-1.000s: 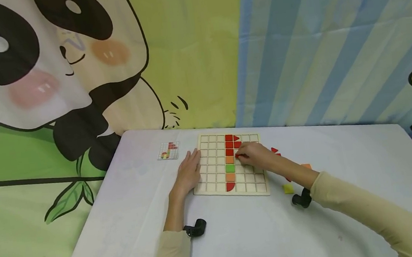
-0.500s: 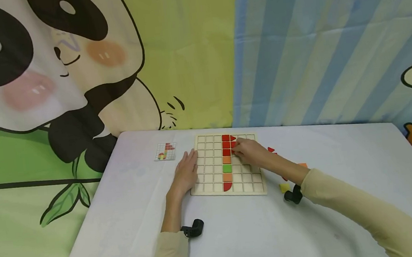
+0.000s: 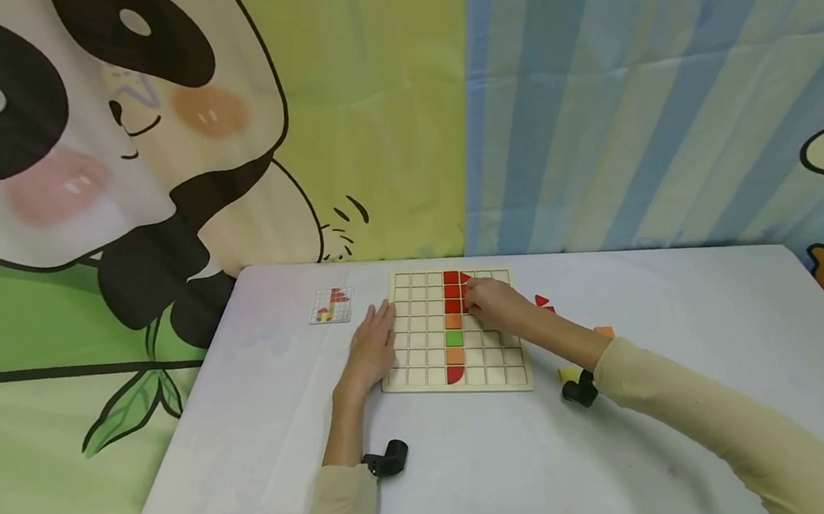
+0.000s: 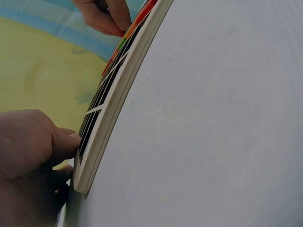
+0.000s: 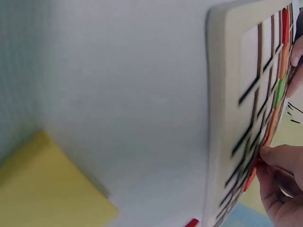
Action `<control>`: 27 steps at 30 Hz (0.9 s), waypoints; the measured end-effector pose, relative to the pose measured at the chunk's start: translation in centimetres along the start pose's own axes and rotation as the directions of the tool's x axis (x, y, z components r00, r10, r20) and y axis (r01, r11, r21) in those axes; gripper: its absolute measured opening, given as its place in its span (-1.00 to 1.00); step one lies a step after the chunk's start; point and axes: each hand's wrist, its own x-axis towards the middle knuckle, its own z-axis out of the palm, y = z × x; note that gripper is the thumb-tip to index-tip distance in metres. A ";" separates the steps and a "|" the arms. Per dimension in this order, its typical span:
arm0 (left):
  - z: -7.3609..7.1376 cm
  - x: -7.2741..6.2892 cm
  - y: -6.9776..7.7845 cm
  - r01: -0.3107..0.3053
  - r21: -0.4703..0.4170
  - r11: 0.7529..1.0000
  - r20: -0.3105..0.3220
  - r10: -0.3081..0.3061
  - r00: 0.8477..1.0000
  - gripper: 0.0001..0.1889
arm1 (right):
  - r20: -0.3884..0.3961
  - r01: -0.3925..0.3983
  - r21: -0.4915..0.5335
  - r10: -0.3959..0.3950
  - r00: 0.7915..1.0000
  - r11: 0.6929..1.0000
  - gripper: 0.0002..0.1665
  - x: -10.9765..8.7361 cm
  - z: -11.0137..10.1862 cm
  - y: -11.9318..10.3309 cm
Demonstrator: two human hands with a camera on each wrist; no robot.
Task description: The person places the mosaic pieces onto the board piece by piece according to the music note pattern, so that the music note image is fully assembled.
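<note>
The right hand [image 3: 498, 305] has shifted slightly up the pale wooden grid board [image 3: 497, 375] since a second ago, from beside the upper orange square [image 3: 452, 320] to beside the stacked red squares [image 3: 452, 291]; its work now seems centred on the cells there. Thumb and finger pinch a small, smooth red piece [image 5: 256, 163] at the board's surface, though the fingers hide its outline and whether it sits in a cell. Just above the grip shows a red triangle [image 3: 465, 278]; below and to its left follow a flat green square [image 3: 454, 338], a lower orange square [image 3: 455, 355] and a red quarter-round [image 3: 456, 374]. Well left of the grip, the left hand [image 3: 372, 347] rests along the board's squared edge, fingers extended, with a thin printed pattern card [image 3: 331, 305] beyond it. Right of the grip, a loose red triangle [image 3: 541, 300], an orange piece [image 3: 603, 331] and a straight-edged yellow piece [image 5: 52, 184] lie on soft white cloth [image 3: 466, 486].
</note>
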 end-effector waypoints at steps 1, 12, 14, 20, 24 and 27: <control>0.0 0.0 0.0 -0.003 -0.002 1.000 0.001 0.003 1.000 -0.44 | -0.003 0.024 -0.004 -0.024 1.000 1.000 -0.79 0.0 0.0 0.2; 0.1 0.0 -0.2 -0.006 0.003 1.000 0.005 0.006 1.000 -0.44 | 0.041 -0.039 0.150 0.033 0.999 0.988 -0.67 -6.7 -4.0 0.9; 0.1 0.0 -0.1 -0.012 -0.002 1.000 0.006 0.012 1.000 -0.44 | 0.026 -0.082 0.149 0.079 0.997 0.985 -0.68 -8.9 -5.0 1.5; -0.1 0.0 -0.1 -0.004 0.006 1.000 0.018 0.003 1.000 -0.44 | -0.040 -0.220 0.142 0.227 0.973 0.965 -0.67 -15.3 -6.1 4.5; -0.2 0.0 0.0 -0.005 0.008 1.000 0.015 0.005 1.000 -0.44 | -0.075 -0.274 0.137 0.285 0.955 0.952 -0.65 -18.1 -5.6 5.8; 0.0 0.1 -0.1 -0.006 0.006 1.000 0.019 0.006 1.000 -0.43 | -0.084 -0.303 0.125 0.314 0.946 0.945 -0.64 -19.5 -5.0 6.2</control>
